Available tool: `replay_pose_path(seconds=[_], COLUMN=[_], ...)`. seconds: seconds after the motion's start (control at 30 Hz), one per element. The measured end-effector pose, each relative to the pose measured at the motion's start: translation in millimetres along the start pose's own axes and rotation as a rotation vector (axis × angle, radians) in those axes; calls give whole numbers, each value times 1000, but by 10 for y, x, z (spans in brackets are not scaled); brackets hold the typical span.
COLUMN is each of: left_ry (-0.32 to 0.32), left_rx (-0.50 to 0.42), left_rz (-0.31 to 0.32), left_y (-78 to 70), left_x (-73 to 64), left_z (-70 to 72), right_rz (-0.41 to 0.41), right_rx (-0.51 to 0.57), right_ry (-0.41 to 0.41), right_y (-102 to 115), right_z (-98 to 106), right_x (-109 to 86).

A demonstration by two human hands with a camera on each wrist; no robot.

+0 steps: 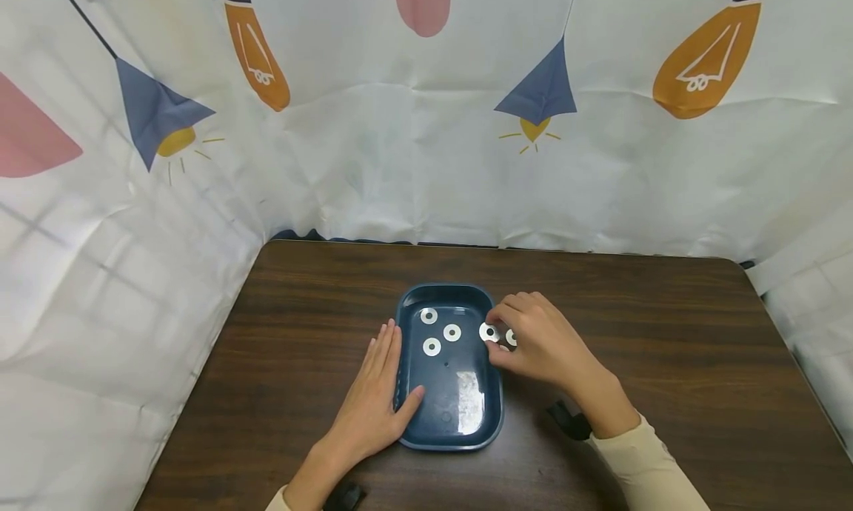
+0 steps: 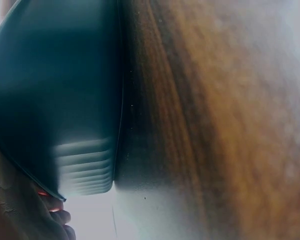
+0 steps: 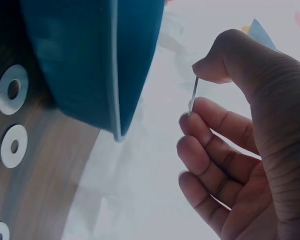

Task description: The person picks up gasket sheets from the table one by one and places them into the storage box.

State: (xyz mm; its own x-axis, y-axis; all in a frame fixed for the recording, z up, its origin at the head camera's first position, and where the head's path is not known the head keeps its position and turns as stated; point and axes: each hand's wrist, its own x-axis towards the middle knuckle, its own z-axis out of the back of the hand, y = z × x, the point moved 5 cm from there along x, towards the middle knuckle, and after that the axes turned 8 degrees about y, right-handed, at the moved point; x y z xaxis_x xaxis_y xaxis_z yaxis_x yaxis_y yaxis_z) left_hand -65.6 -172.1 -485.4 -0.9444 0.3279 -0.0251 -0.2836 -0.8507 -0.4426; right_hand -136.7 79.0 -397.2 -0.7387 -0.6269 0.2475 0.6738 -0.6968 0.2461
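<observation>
A dark blue plastic tray (image 1: 433,400) stands on the wooden table, with several flat silver washers (image 1: 457,333) lying in its far half. Along the tray's left side rests my left hand (image 1: 372,403), fingers straight on the outside and thumb over the rim. My right hand (image 1: 543,344) pinches one washer (image 1: 483,333) by its edges between thumb and fingertip, over the tray's right rim. In the right wrist view this washer (image 3: 193,95) appears edge-on, the other fingers loosely bent. More washers (image 3: 22,95) lie on the table to the right of the tray, partly hidden by my right hand in the head view.
The dark brown table (image 1: 666,363) extends on both sides of the tray. Behind it and at the sides hangs a white curtain (image 1: 400,163) printed with lamps and bulbs. A black strap (image 1: 569,421) is at my right wrist.
</observation>
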Motion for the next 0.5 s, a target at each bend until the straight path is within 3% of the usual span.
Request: replay_pose_path(seconds=[0.2, 0.5], left_ry=[-5, 12], left_rx=[2, -1], left_rz=[-4, 8], left_y=[-5, -3], left_x=[-7, 5], left_z=[-3, -6], right_rz=[-5, 68], right_rx=[11, 28], right_ry=[35, 43], right_y=[59, 96], right_z=[10, -73], right_x=[63, 179])
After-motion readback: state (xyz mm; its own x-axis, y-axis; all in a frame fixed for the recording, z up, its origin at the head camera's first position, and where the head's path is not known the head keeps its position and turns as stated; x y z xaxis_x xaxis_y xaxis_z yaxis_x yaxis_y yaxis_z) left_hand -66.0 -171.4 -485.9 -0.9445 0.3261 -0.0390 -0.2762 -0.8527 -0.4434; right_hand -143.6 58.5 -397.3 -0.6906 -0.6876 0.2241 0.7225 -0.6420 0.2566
